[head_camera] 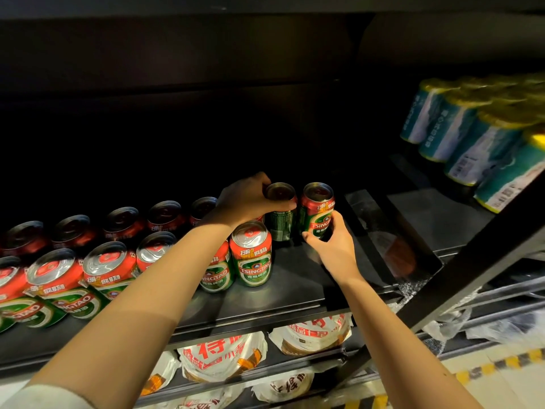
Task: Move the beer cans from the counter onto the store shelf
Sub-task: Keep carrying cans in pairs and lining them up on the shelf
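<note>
Looking down from my head: my left hand (pixel 250 199) grips one beer can (pixel 282 215) by its rim, and my right hand (pixel 327 243) holds a second can (pixel 318 212) low on its side. Both stand at the right end of the shelf (pixel 295 278)'s back row. Letting go carelessly could topple them into the front-row cans (pixel 253 255). The dark back of the shelf hides whatever lies there, and the counter is out of view.

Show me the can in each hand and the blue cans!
Left hand's can (pixel 281 222), head view, green side.
Right hand's can (pixel 317 211), head view, red label.
Blue cans (pixel 460 134), head view, one can's side.
</note>
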Demonstrator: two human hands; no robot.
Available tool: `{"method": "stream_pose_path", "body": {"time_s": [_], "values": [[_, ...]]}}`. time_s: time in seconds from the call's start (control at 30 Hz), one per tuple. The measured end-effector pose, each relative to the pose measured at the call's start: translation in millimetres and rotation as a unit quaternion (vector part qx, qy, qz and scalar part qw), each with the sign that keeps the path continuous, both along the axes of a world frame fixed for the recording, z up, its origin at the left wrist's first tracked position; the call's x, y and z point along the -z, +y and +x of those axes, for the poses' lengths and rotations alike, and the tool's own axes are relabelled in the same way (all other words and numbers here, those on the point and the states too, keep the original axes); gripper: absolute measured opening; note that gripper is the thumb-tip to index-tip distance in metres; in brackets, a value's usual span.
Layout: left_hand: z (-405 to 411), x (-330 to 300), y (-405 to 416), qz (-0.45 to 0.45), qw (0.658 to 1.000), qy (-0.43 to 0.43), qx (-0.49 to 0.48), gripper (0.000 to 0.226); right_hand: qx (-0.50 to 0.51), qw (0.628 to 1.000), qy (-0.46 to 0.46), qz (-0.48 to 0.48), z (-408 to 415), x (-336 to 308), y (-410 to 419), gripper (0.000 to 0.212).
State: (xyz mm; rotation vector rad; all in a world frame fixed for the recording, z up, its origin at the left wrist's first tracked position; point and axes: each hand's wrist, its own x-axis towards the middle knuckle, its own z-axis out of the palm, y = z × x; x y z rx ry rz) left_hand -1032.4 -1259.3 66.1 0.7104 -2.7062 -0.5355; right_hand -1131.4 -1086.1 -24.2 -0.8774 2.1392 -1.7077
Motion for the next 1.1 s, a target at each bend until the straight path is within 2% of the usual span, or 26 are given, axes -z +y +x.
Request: {"method": "stream_pose_path", "body": {"time_s": [0.07,0.2,0.37,0.5,0.6,0.77,0.93,1.1], "values": [[1.2,-0.7,-0.4,0.012,1.0,0.011,0.017,0.055,0.001,1.0,0.0,-0.001,0.2,0.1,0.2,0.051],[4.0,-1.9,-1.2,0.032,0.997,0.021,0.064,0.05,0.003,1.0,-0.002,-0.006,1.0,-1.0,0.8,0.051],[6.5,-5.0,-1.1,0.049,0.997,0.013,0.066,0.066,0.009,1.0,-0.005,-0.019,2.7,-3.1,1.4,0.054],[4.6,-4.1,3.3,0.012,1.0,0.004,0.027,0.07,0.007,1.0,0.004,-0.017,4.6,-3.9,1.3,0.049],[3.9,-4.4,3.7,0.01,1.0,0.002,0.019,0.063,0.003,1.0,0.001,-0.005,4.1,-3.2,0.8,0.046],[5.8,-4.9,1.7,0.051,0.997,0.022,0.06,0.048,0.008,1.0,-0.002,0.002,2.3,-1.2,1.4,0.052],[6.9,-7.4,1.4,0.066,0.996,0.016,0.066,0.057,0.018,1.0,0.003,-0.011,2.7,-0.3,-0.7,0.058],[5.1,-6.6,3.7,0.043,0.999,0.0,0.034,0.066,0.013,1.0,0.0,-0.003,2.1,1.0,-1.0,0.052]]}}
